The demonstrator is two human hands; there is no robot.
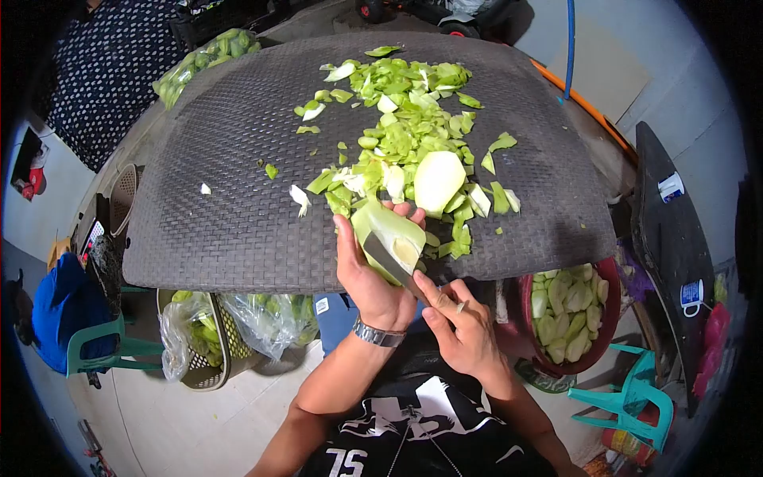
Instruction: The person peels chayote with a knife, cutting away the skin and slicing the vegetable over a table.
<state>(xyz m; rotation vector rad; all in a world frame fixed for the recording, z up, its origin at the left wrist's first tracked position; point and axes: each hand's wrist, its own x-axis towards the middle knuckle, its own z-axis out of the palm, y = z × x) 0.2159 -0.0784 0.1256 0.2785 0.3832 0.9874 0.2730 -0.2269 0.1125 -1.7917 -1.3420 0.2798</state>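
My left hand point(372, 292), with a metal watch at its wrist, cups a pale green chayote half point(368, 221) above the near edge of the table. The cut face is turned up and shows the seed. In my right hand point(461, 327) is a knife point(388, 259), its blade lying across the cut face beside the seed. Just beyond my hands, a peeled chayote piece point(439, 183) rests against a heap of green peelings point(409, 131). Scattered scraps lie around the heap on the dark woven tabletop point(230, 167).
Below right stands a dark red tub point(615, 298) of peeled chayote pieces. A basket point(226, 338) and a clear plastic bag point(270, 322) of green produce sit below left. Another filled bag point(208, 63) is at the far left edge, near a person in patterned clothing point(111, 71). Green stool point(636, 397) at right.
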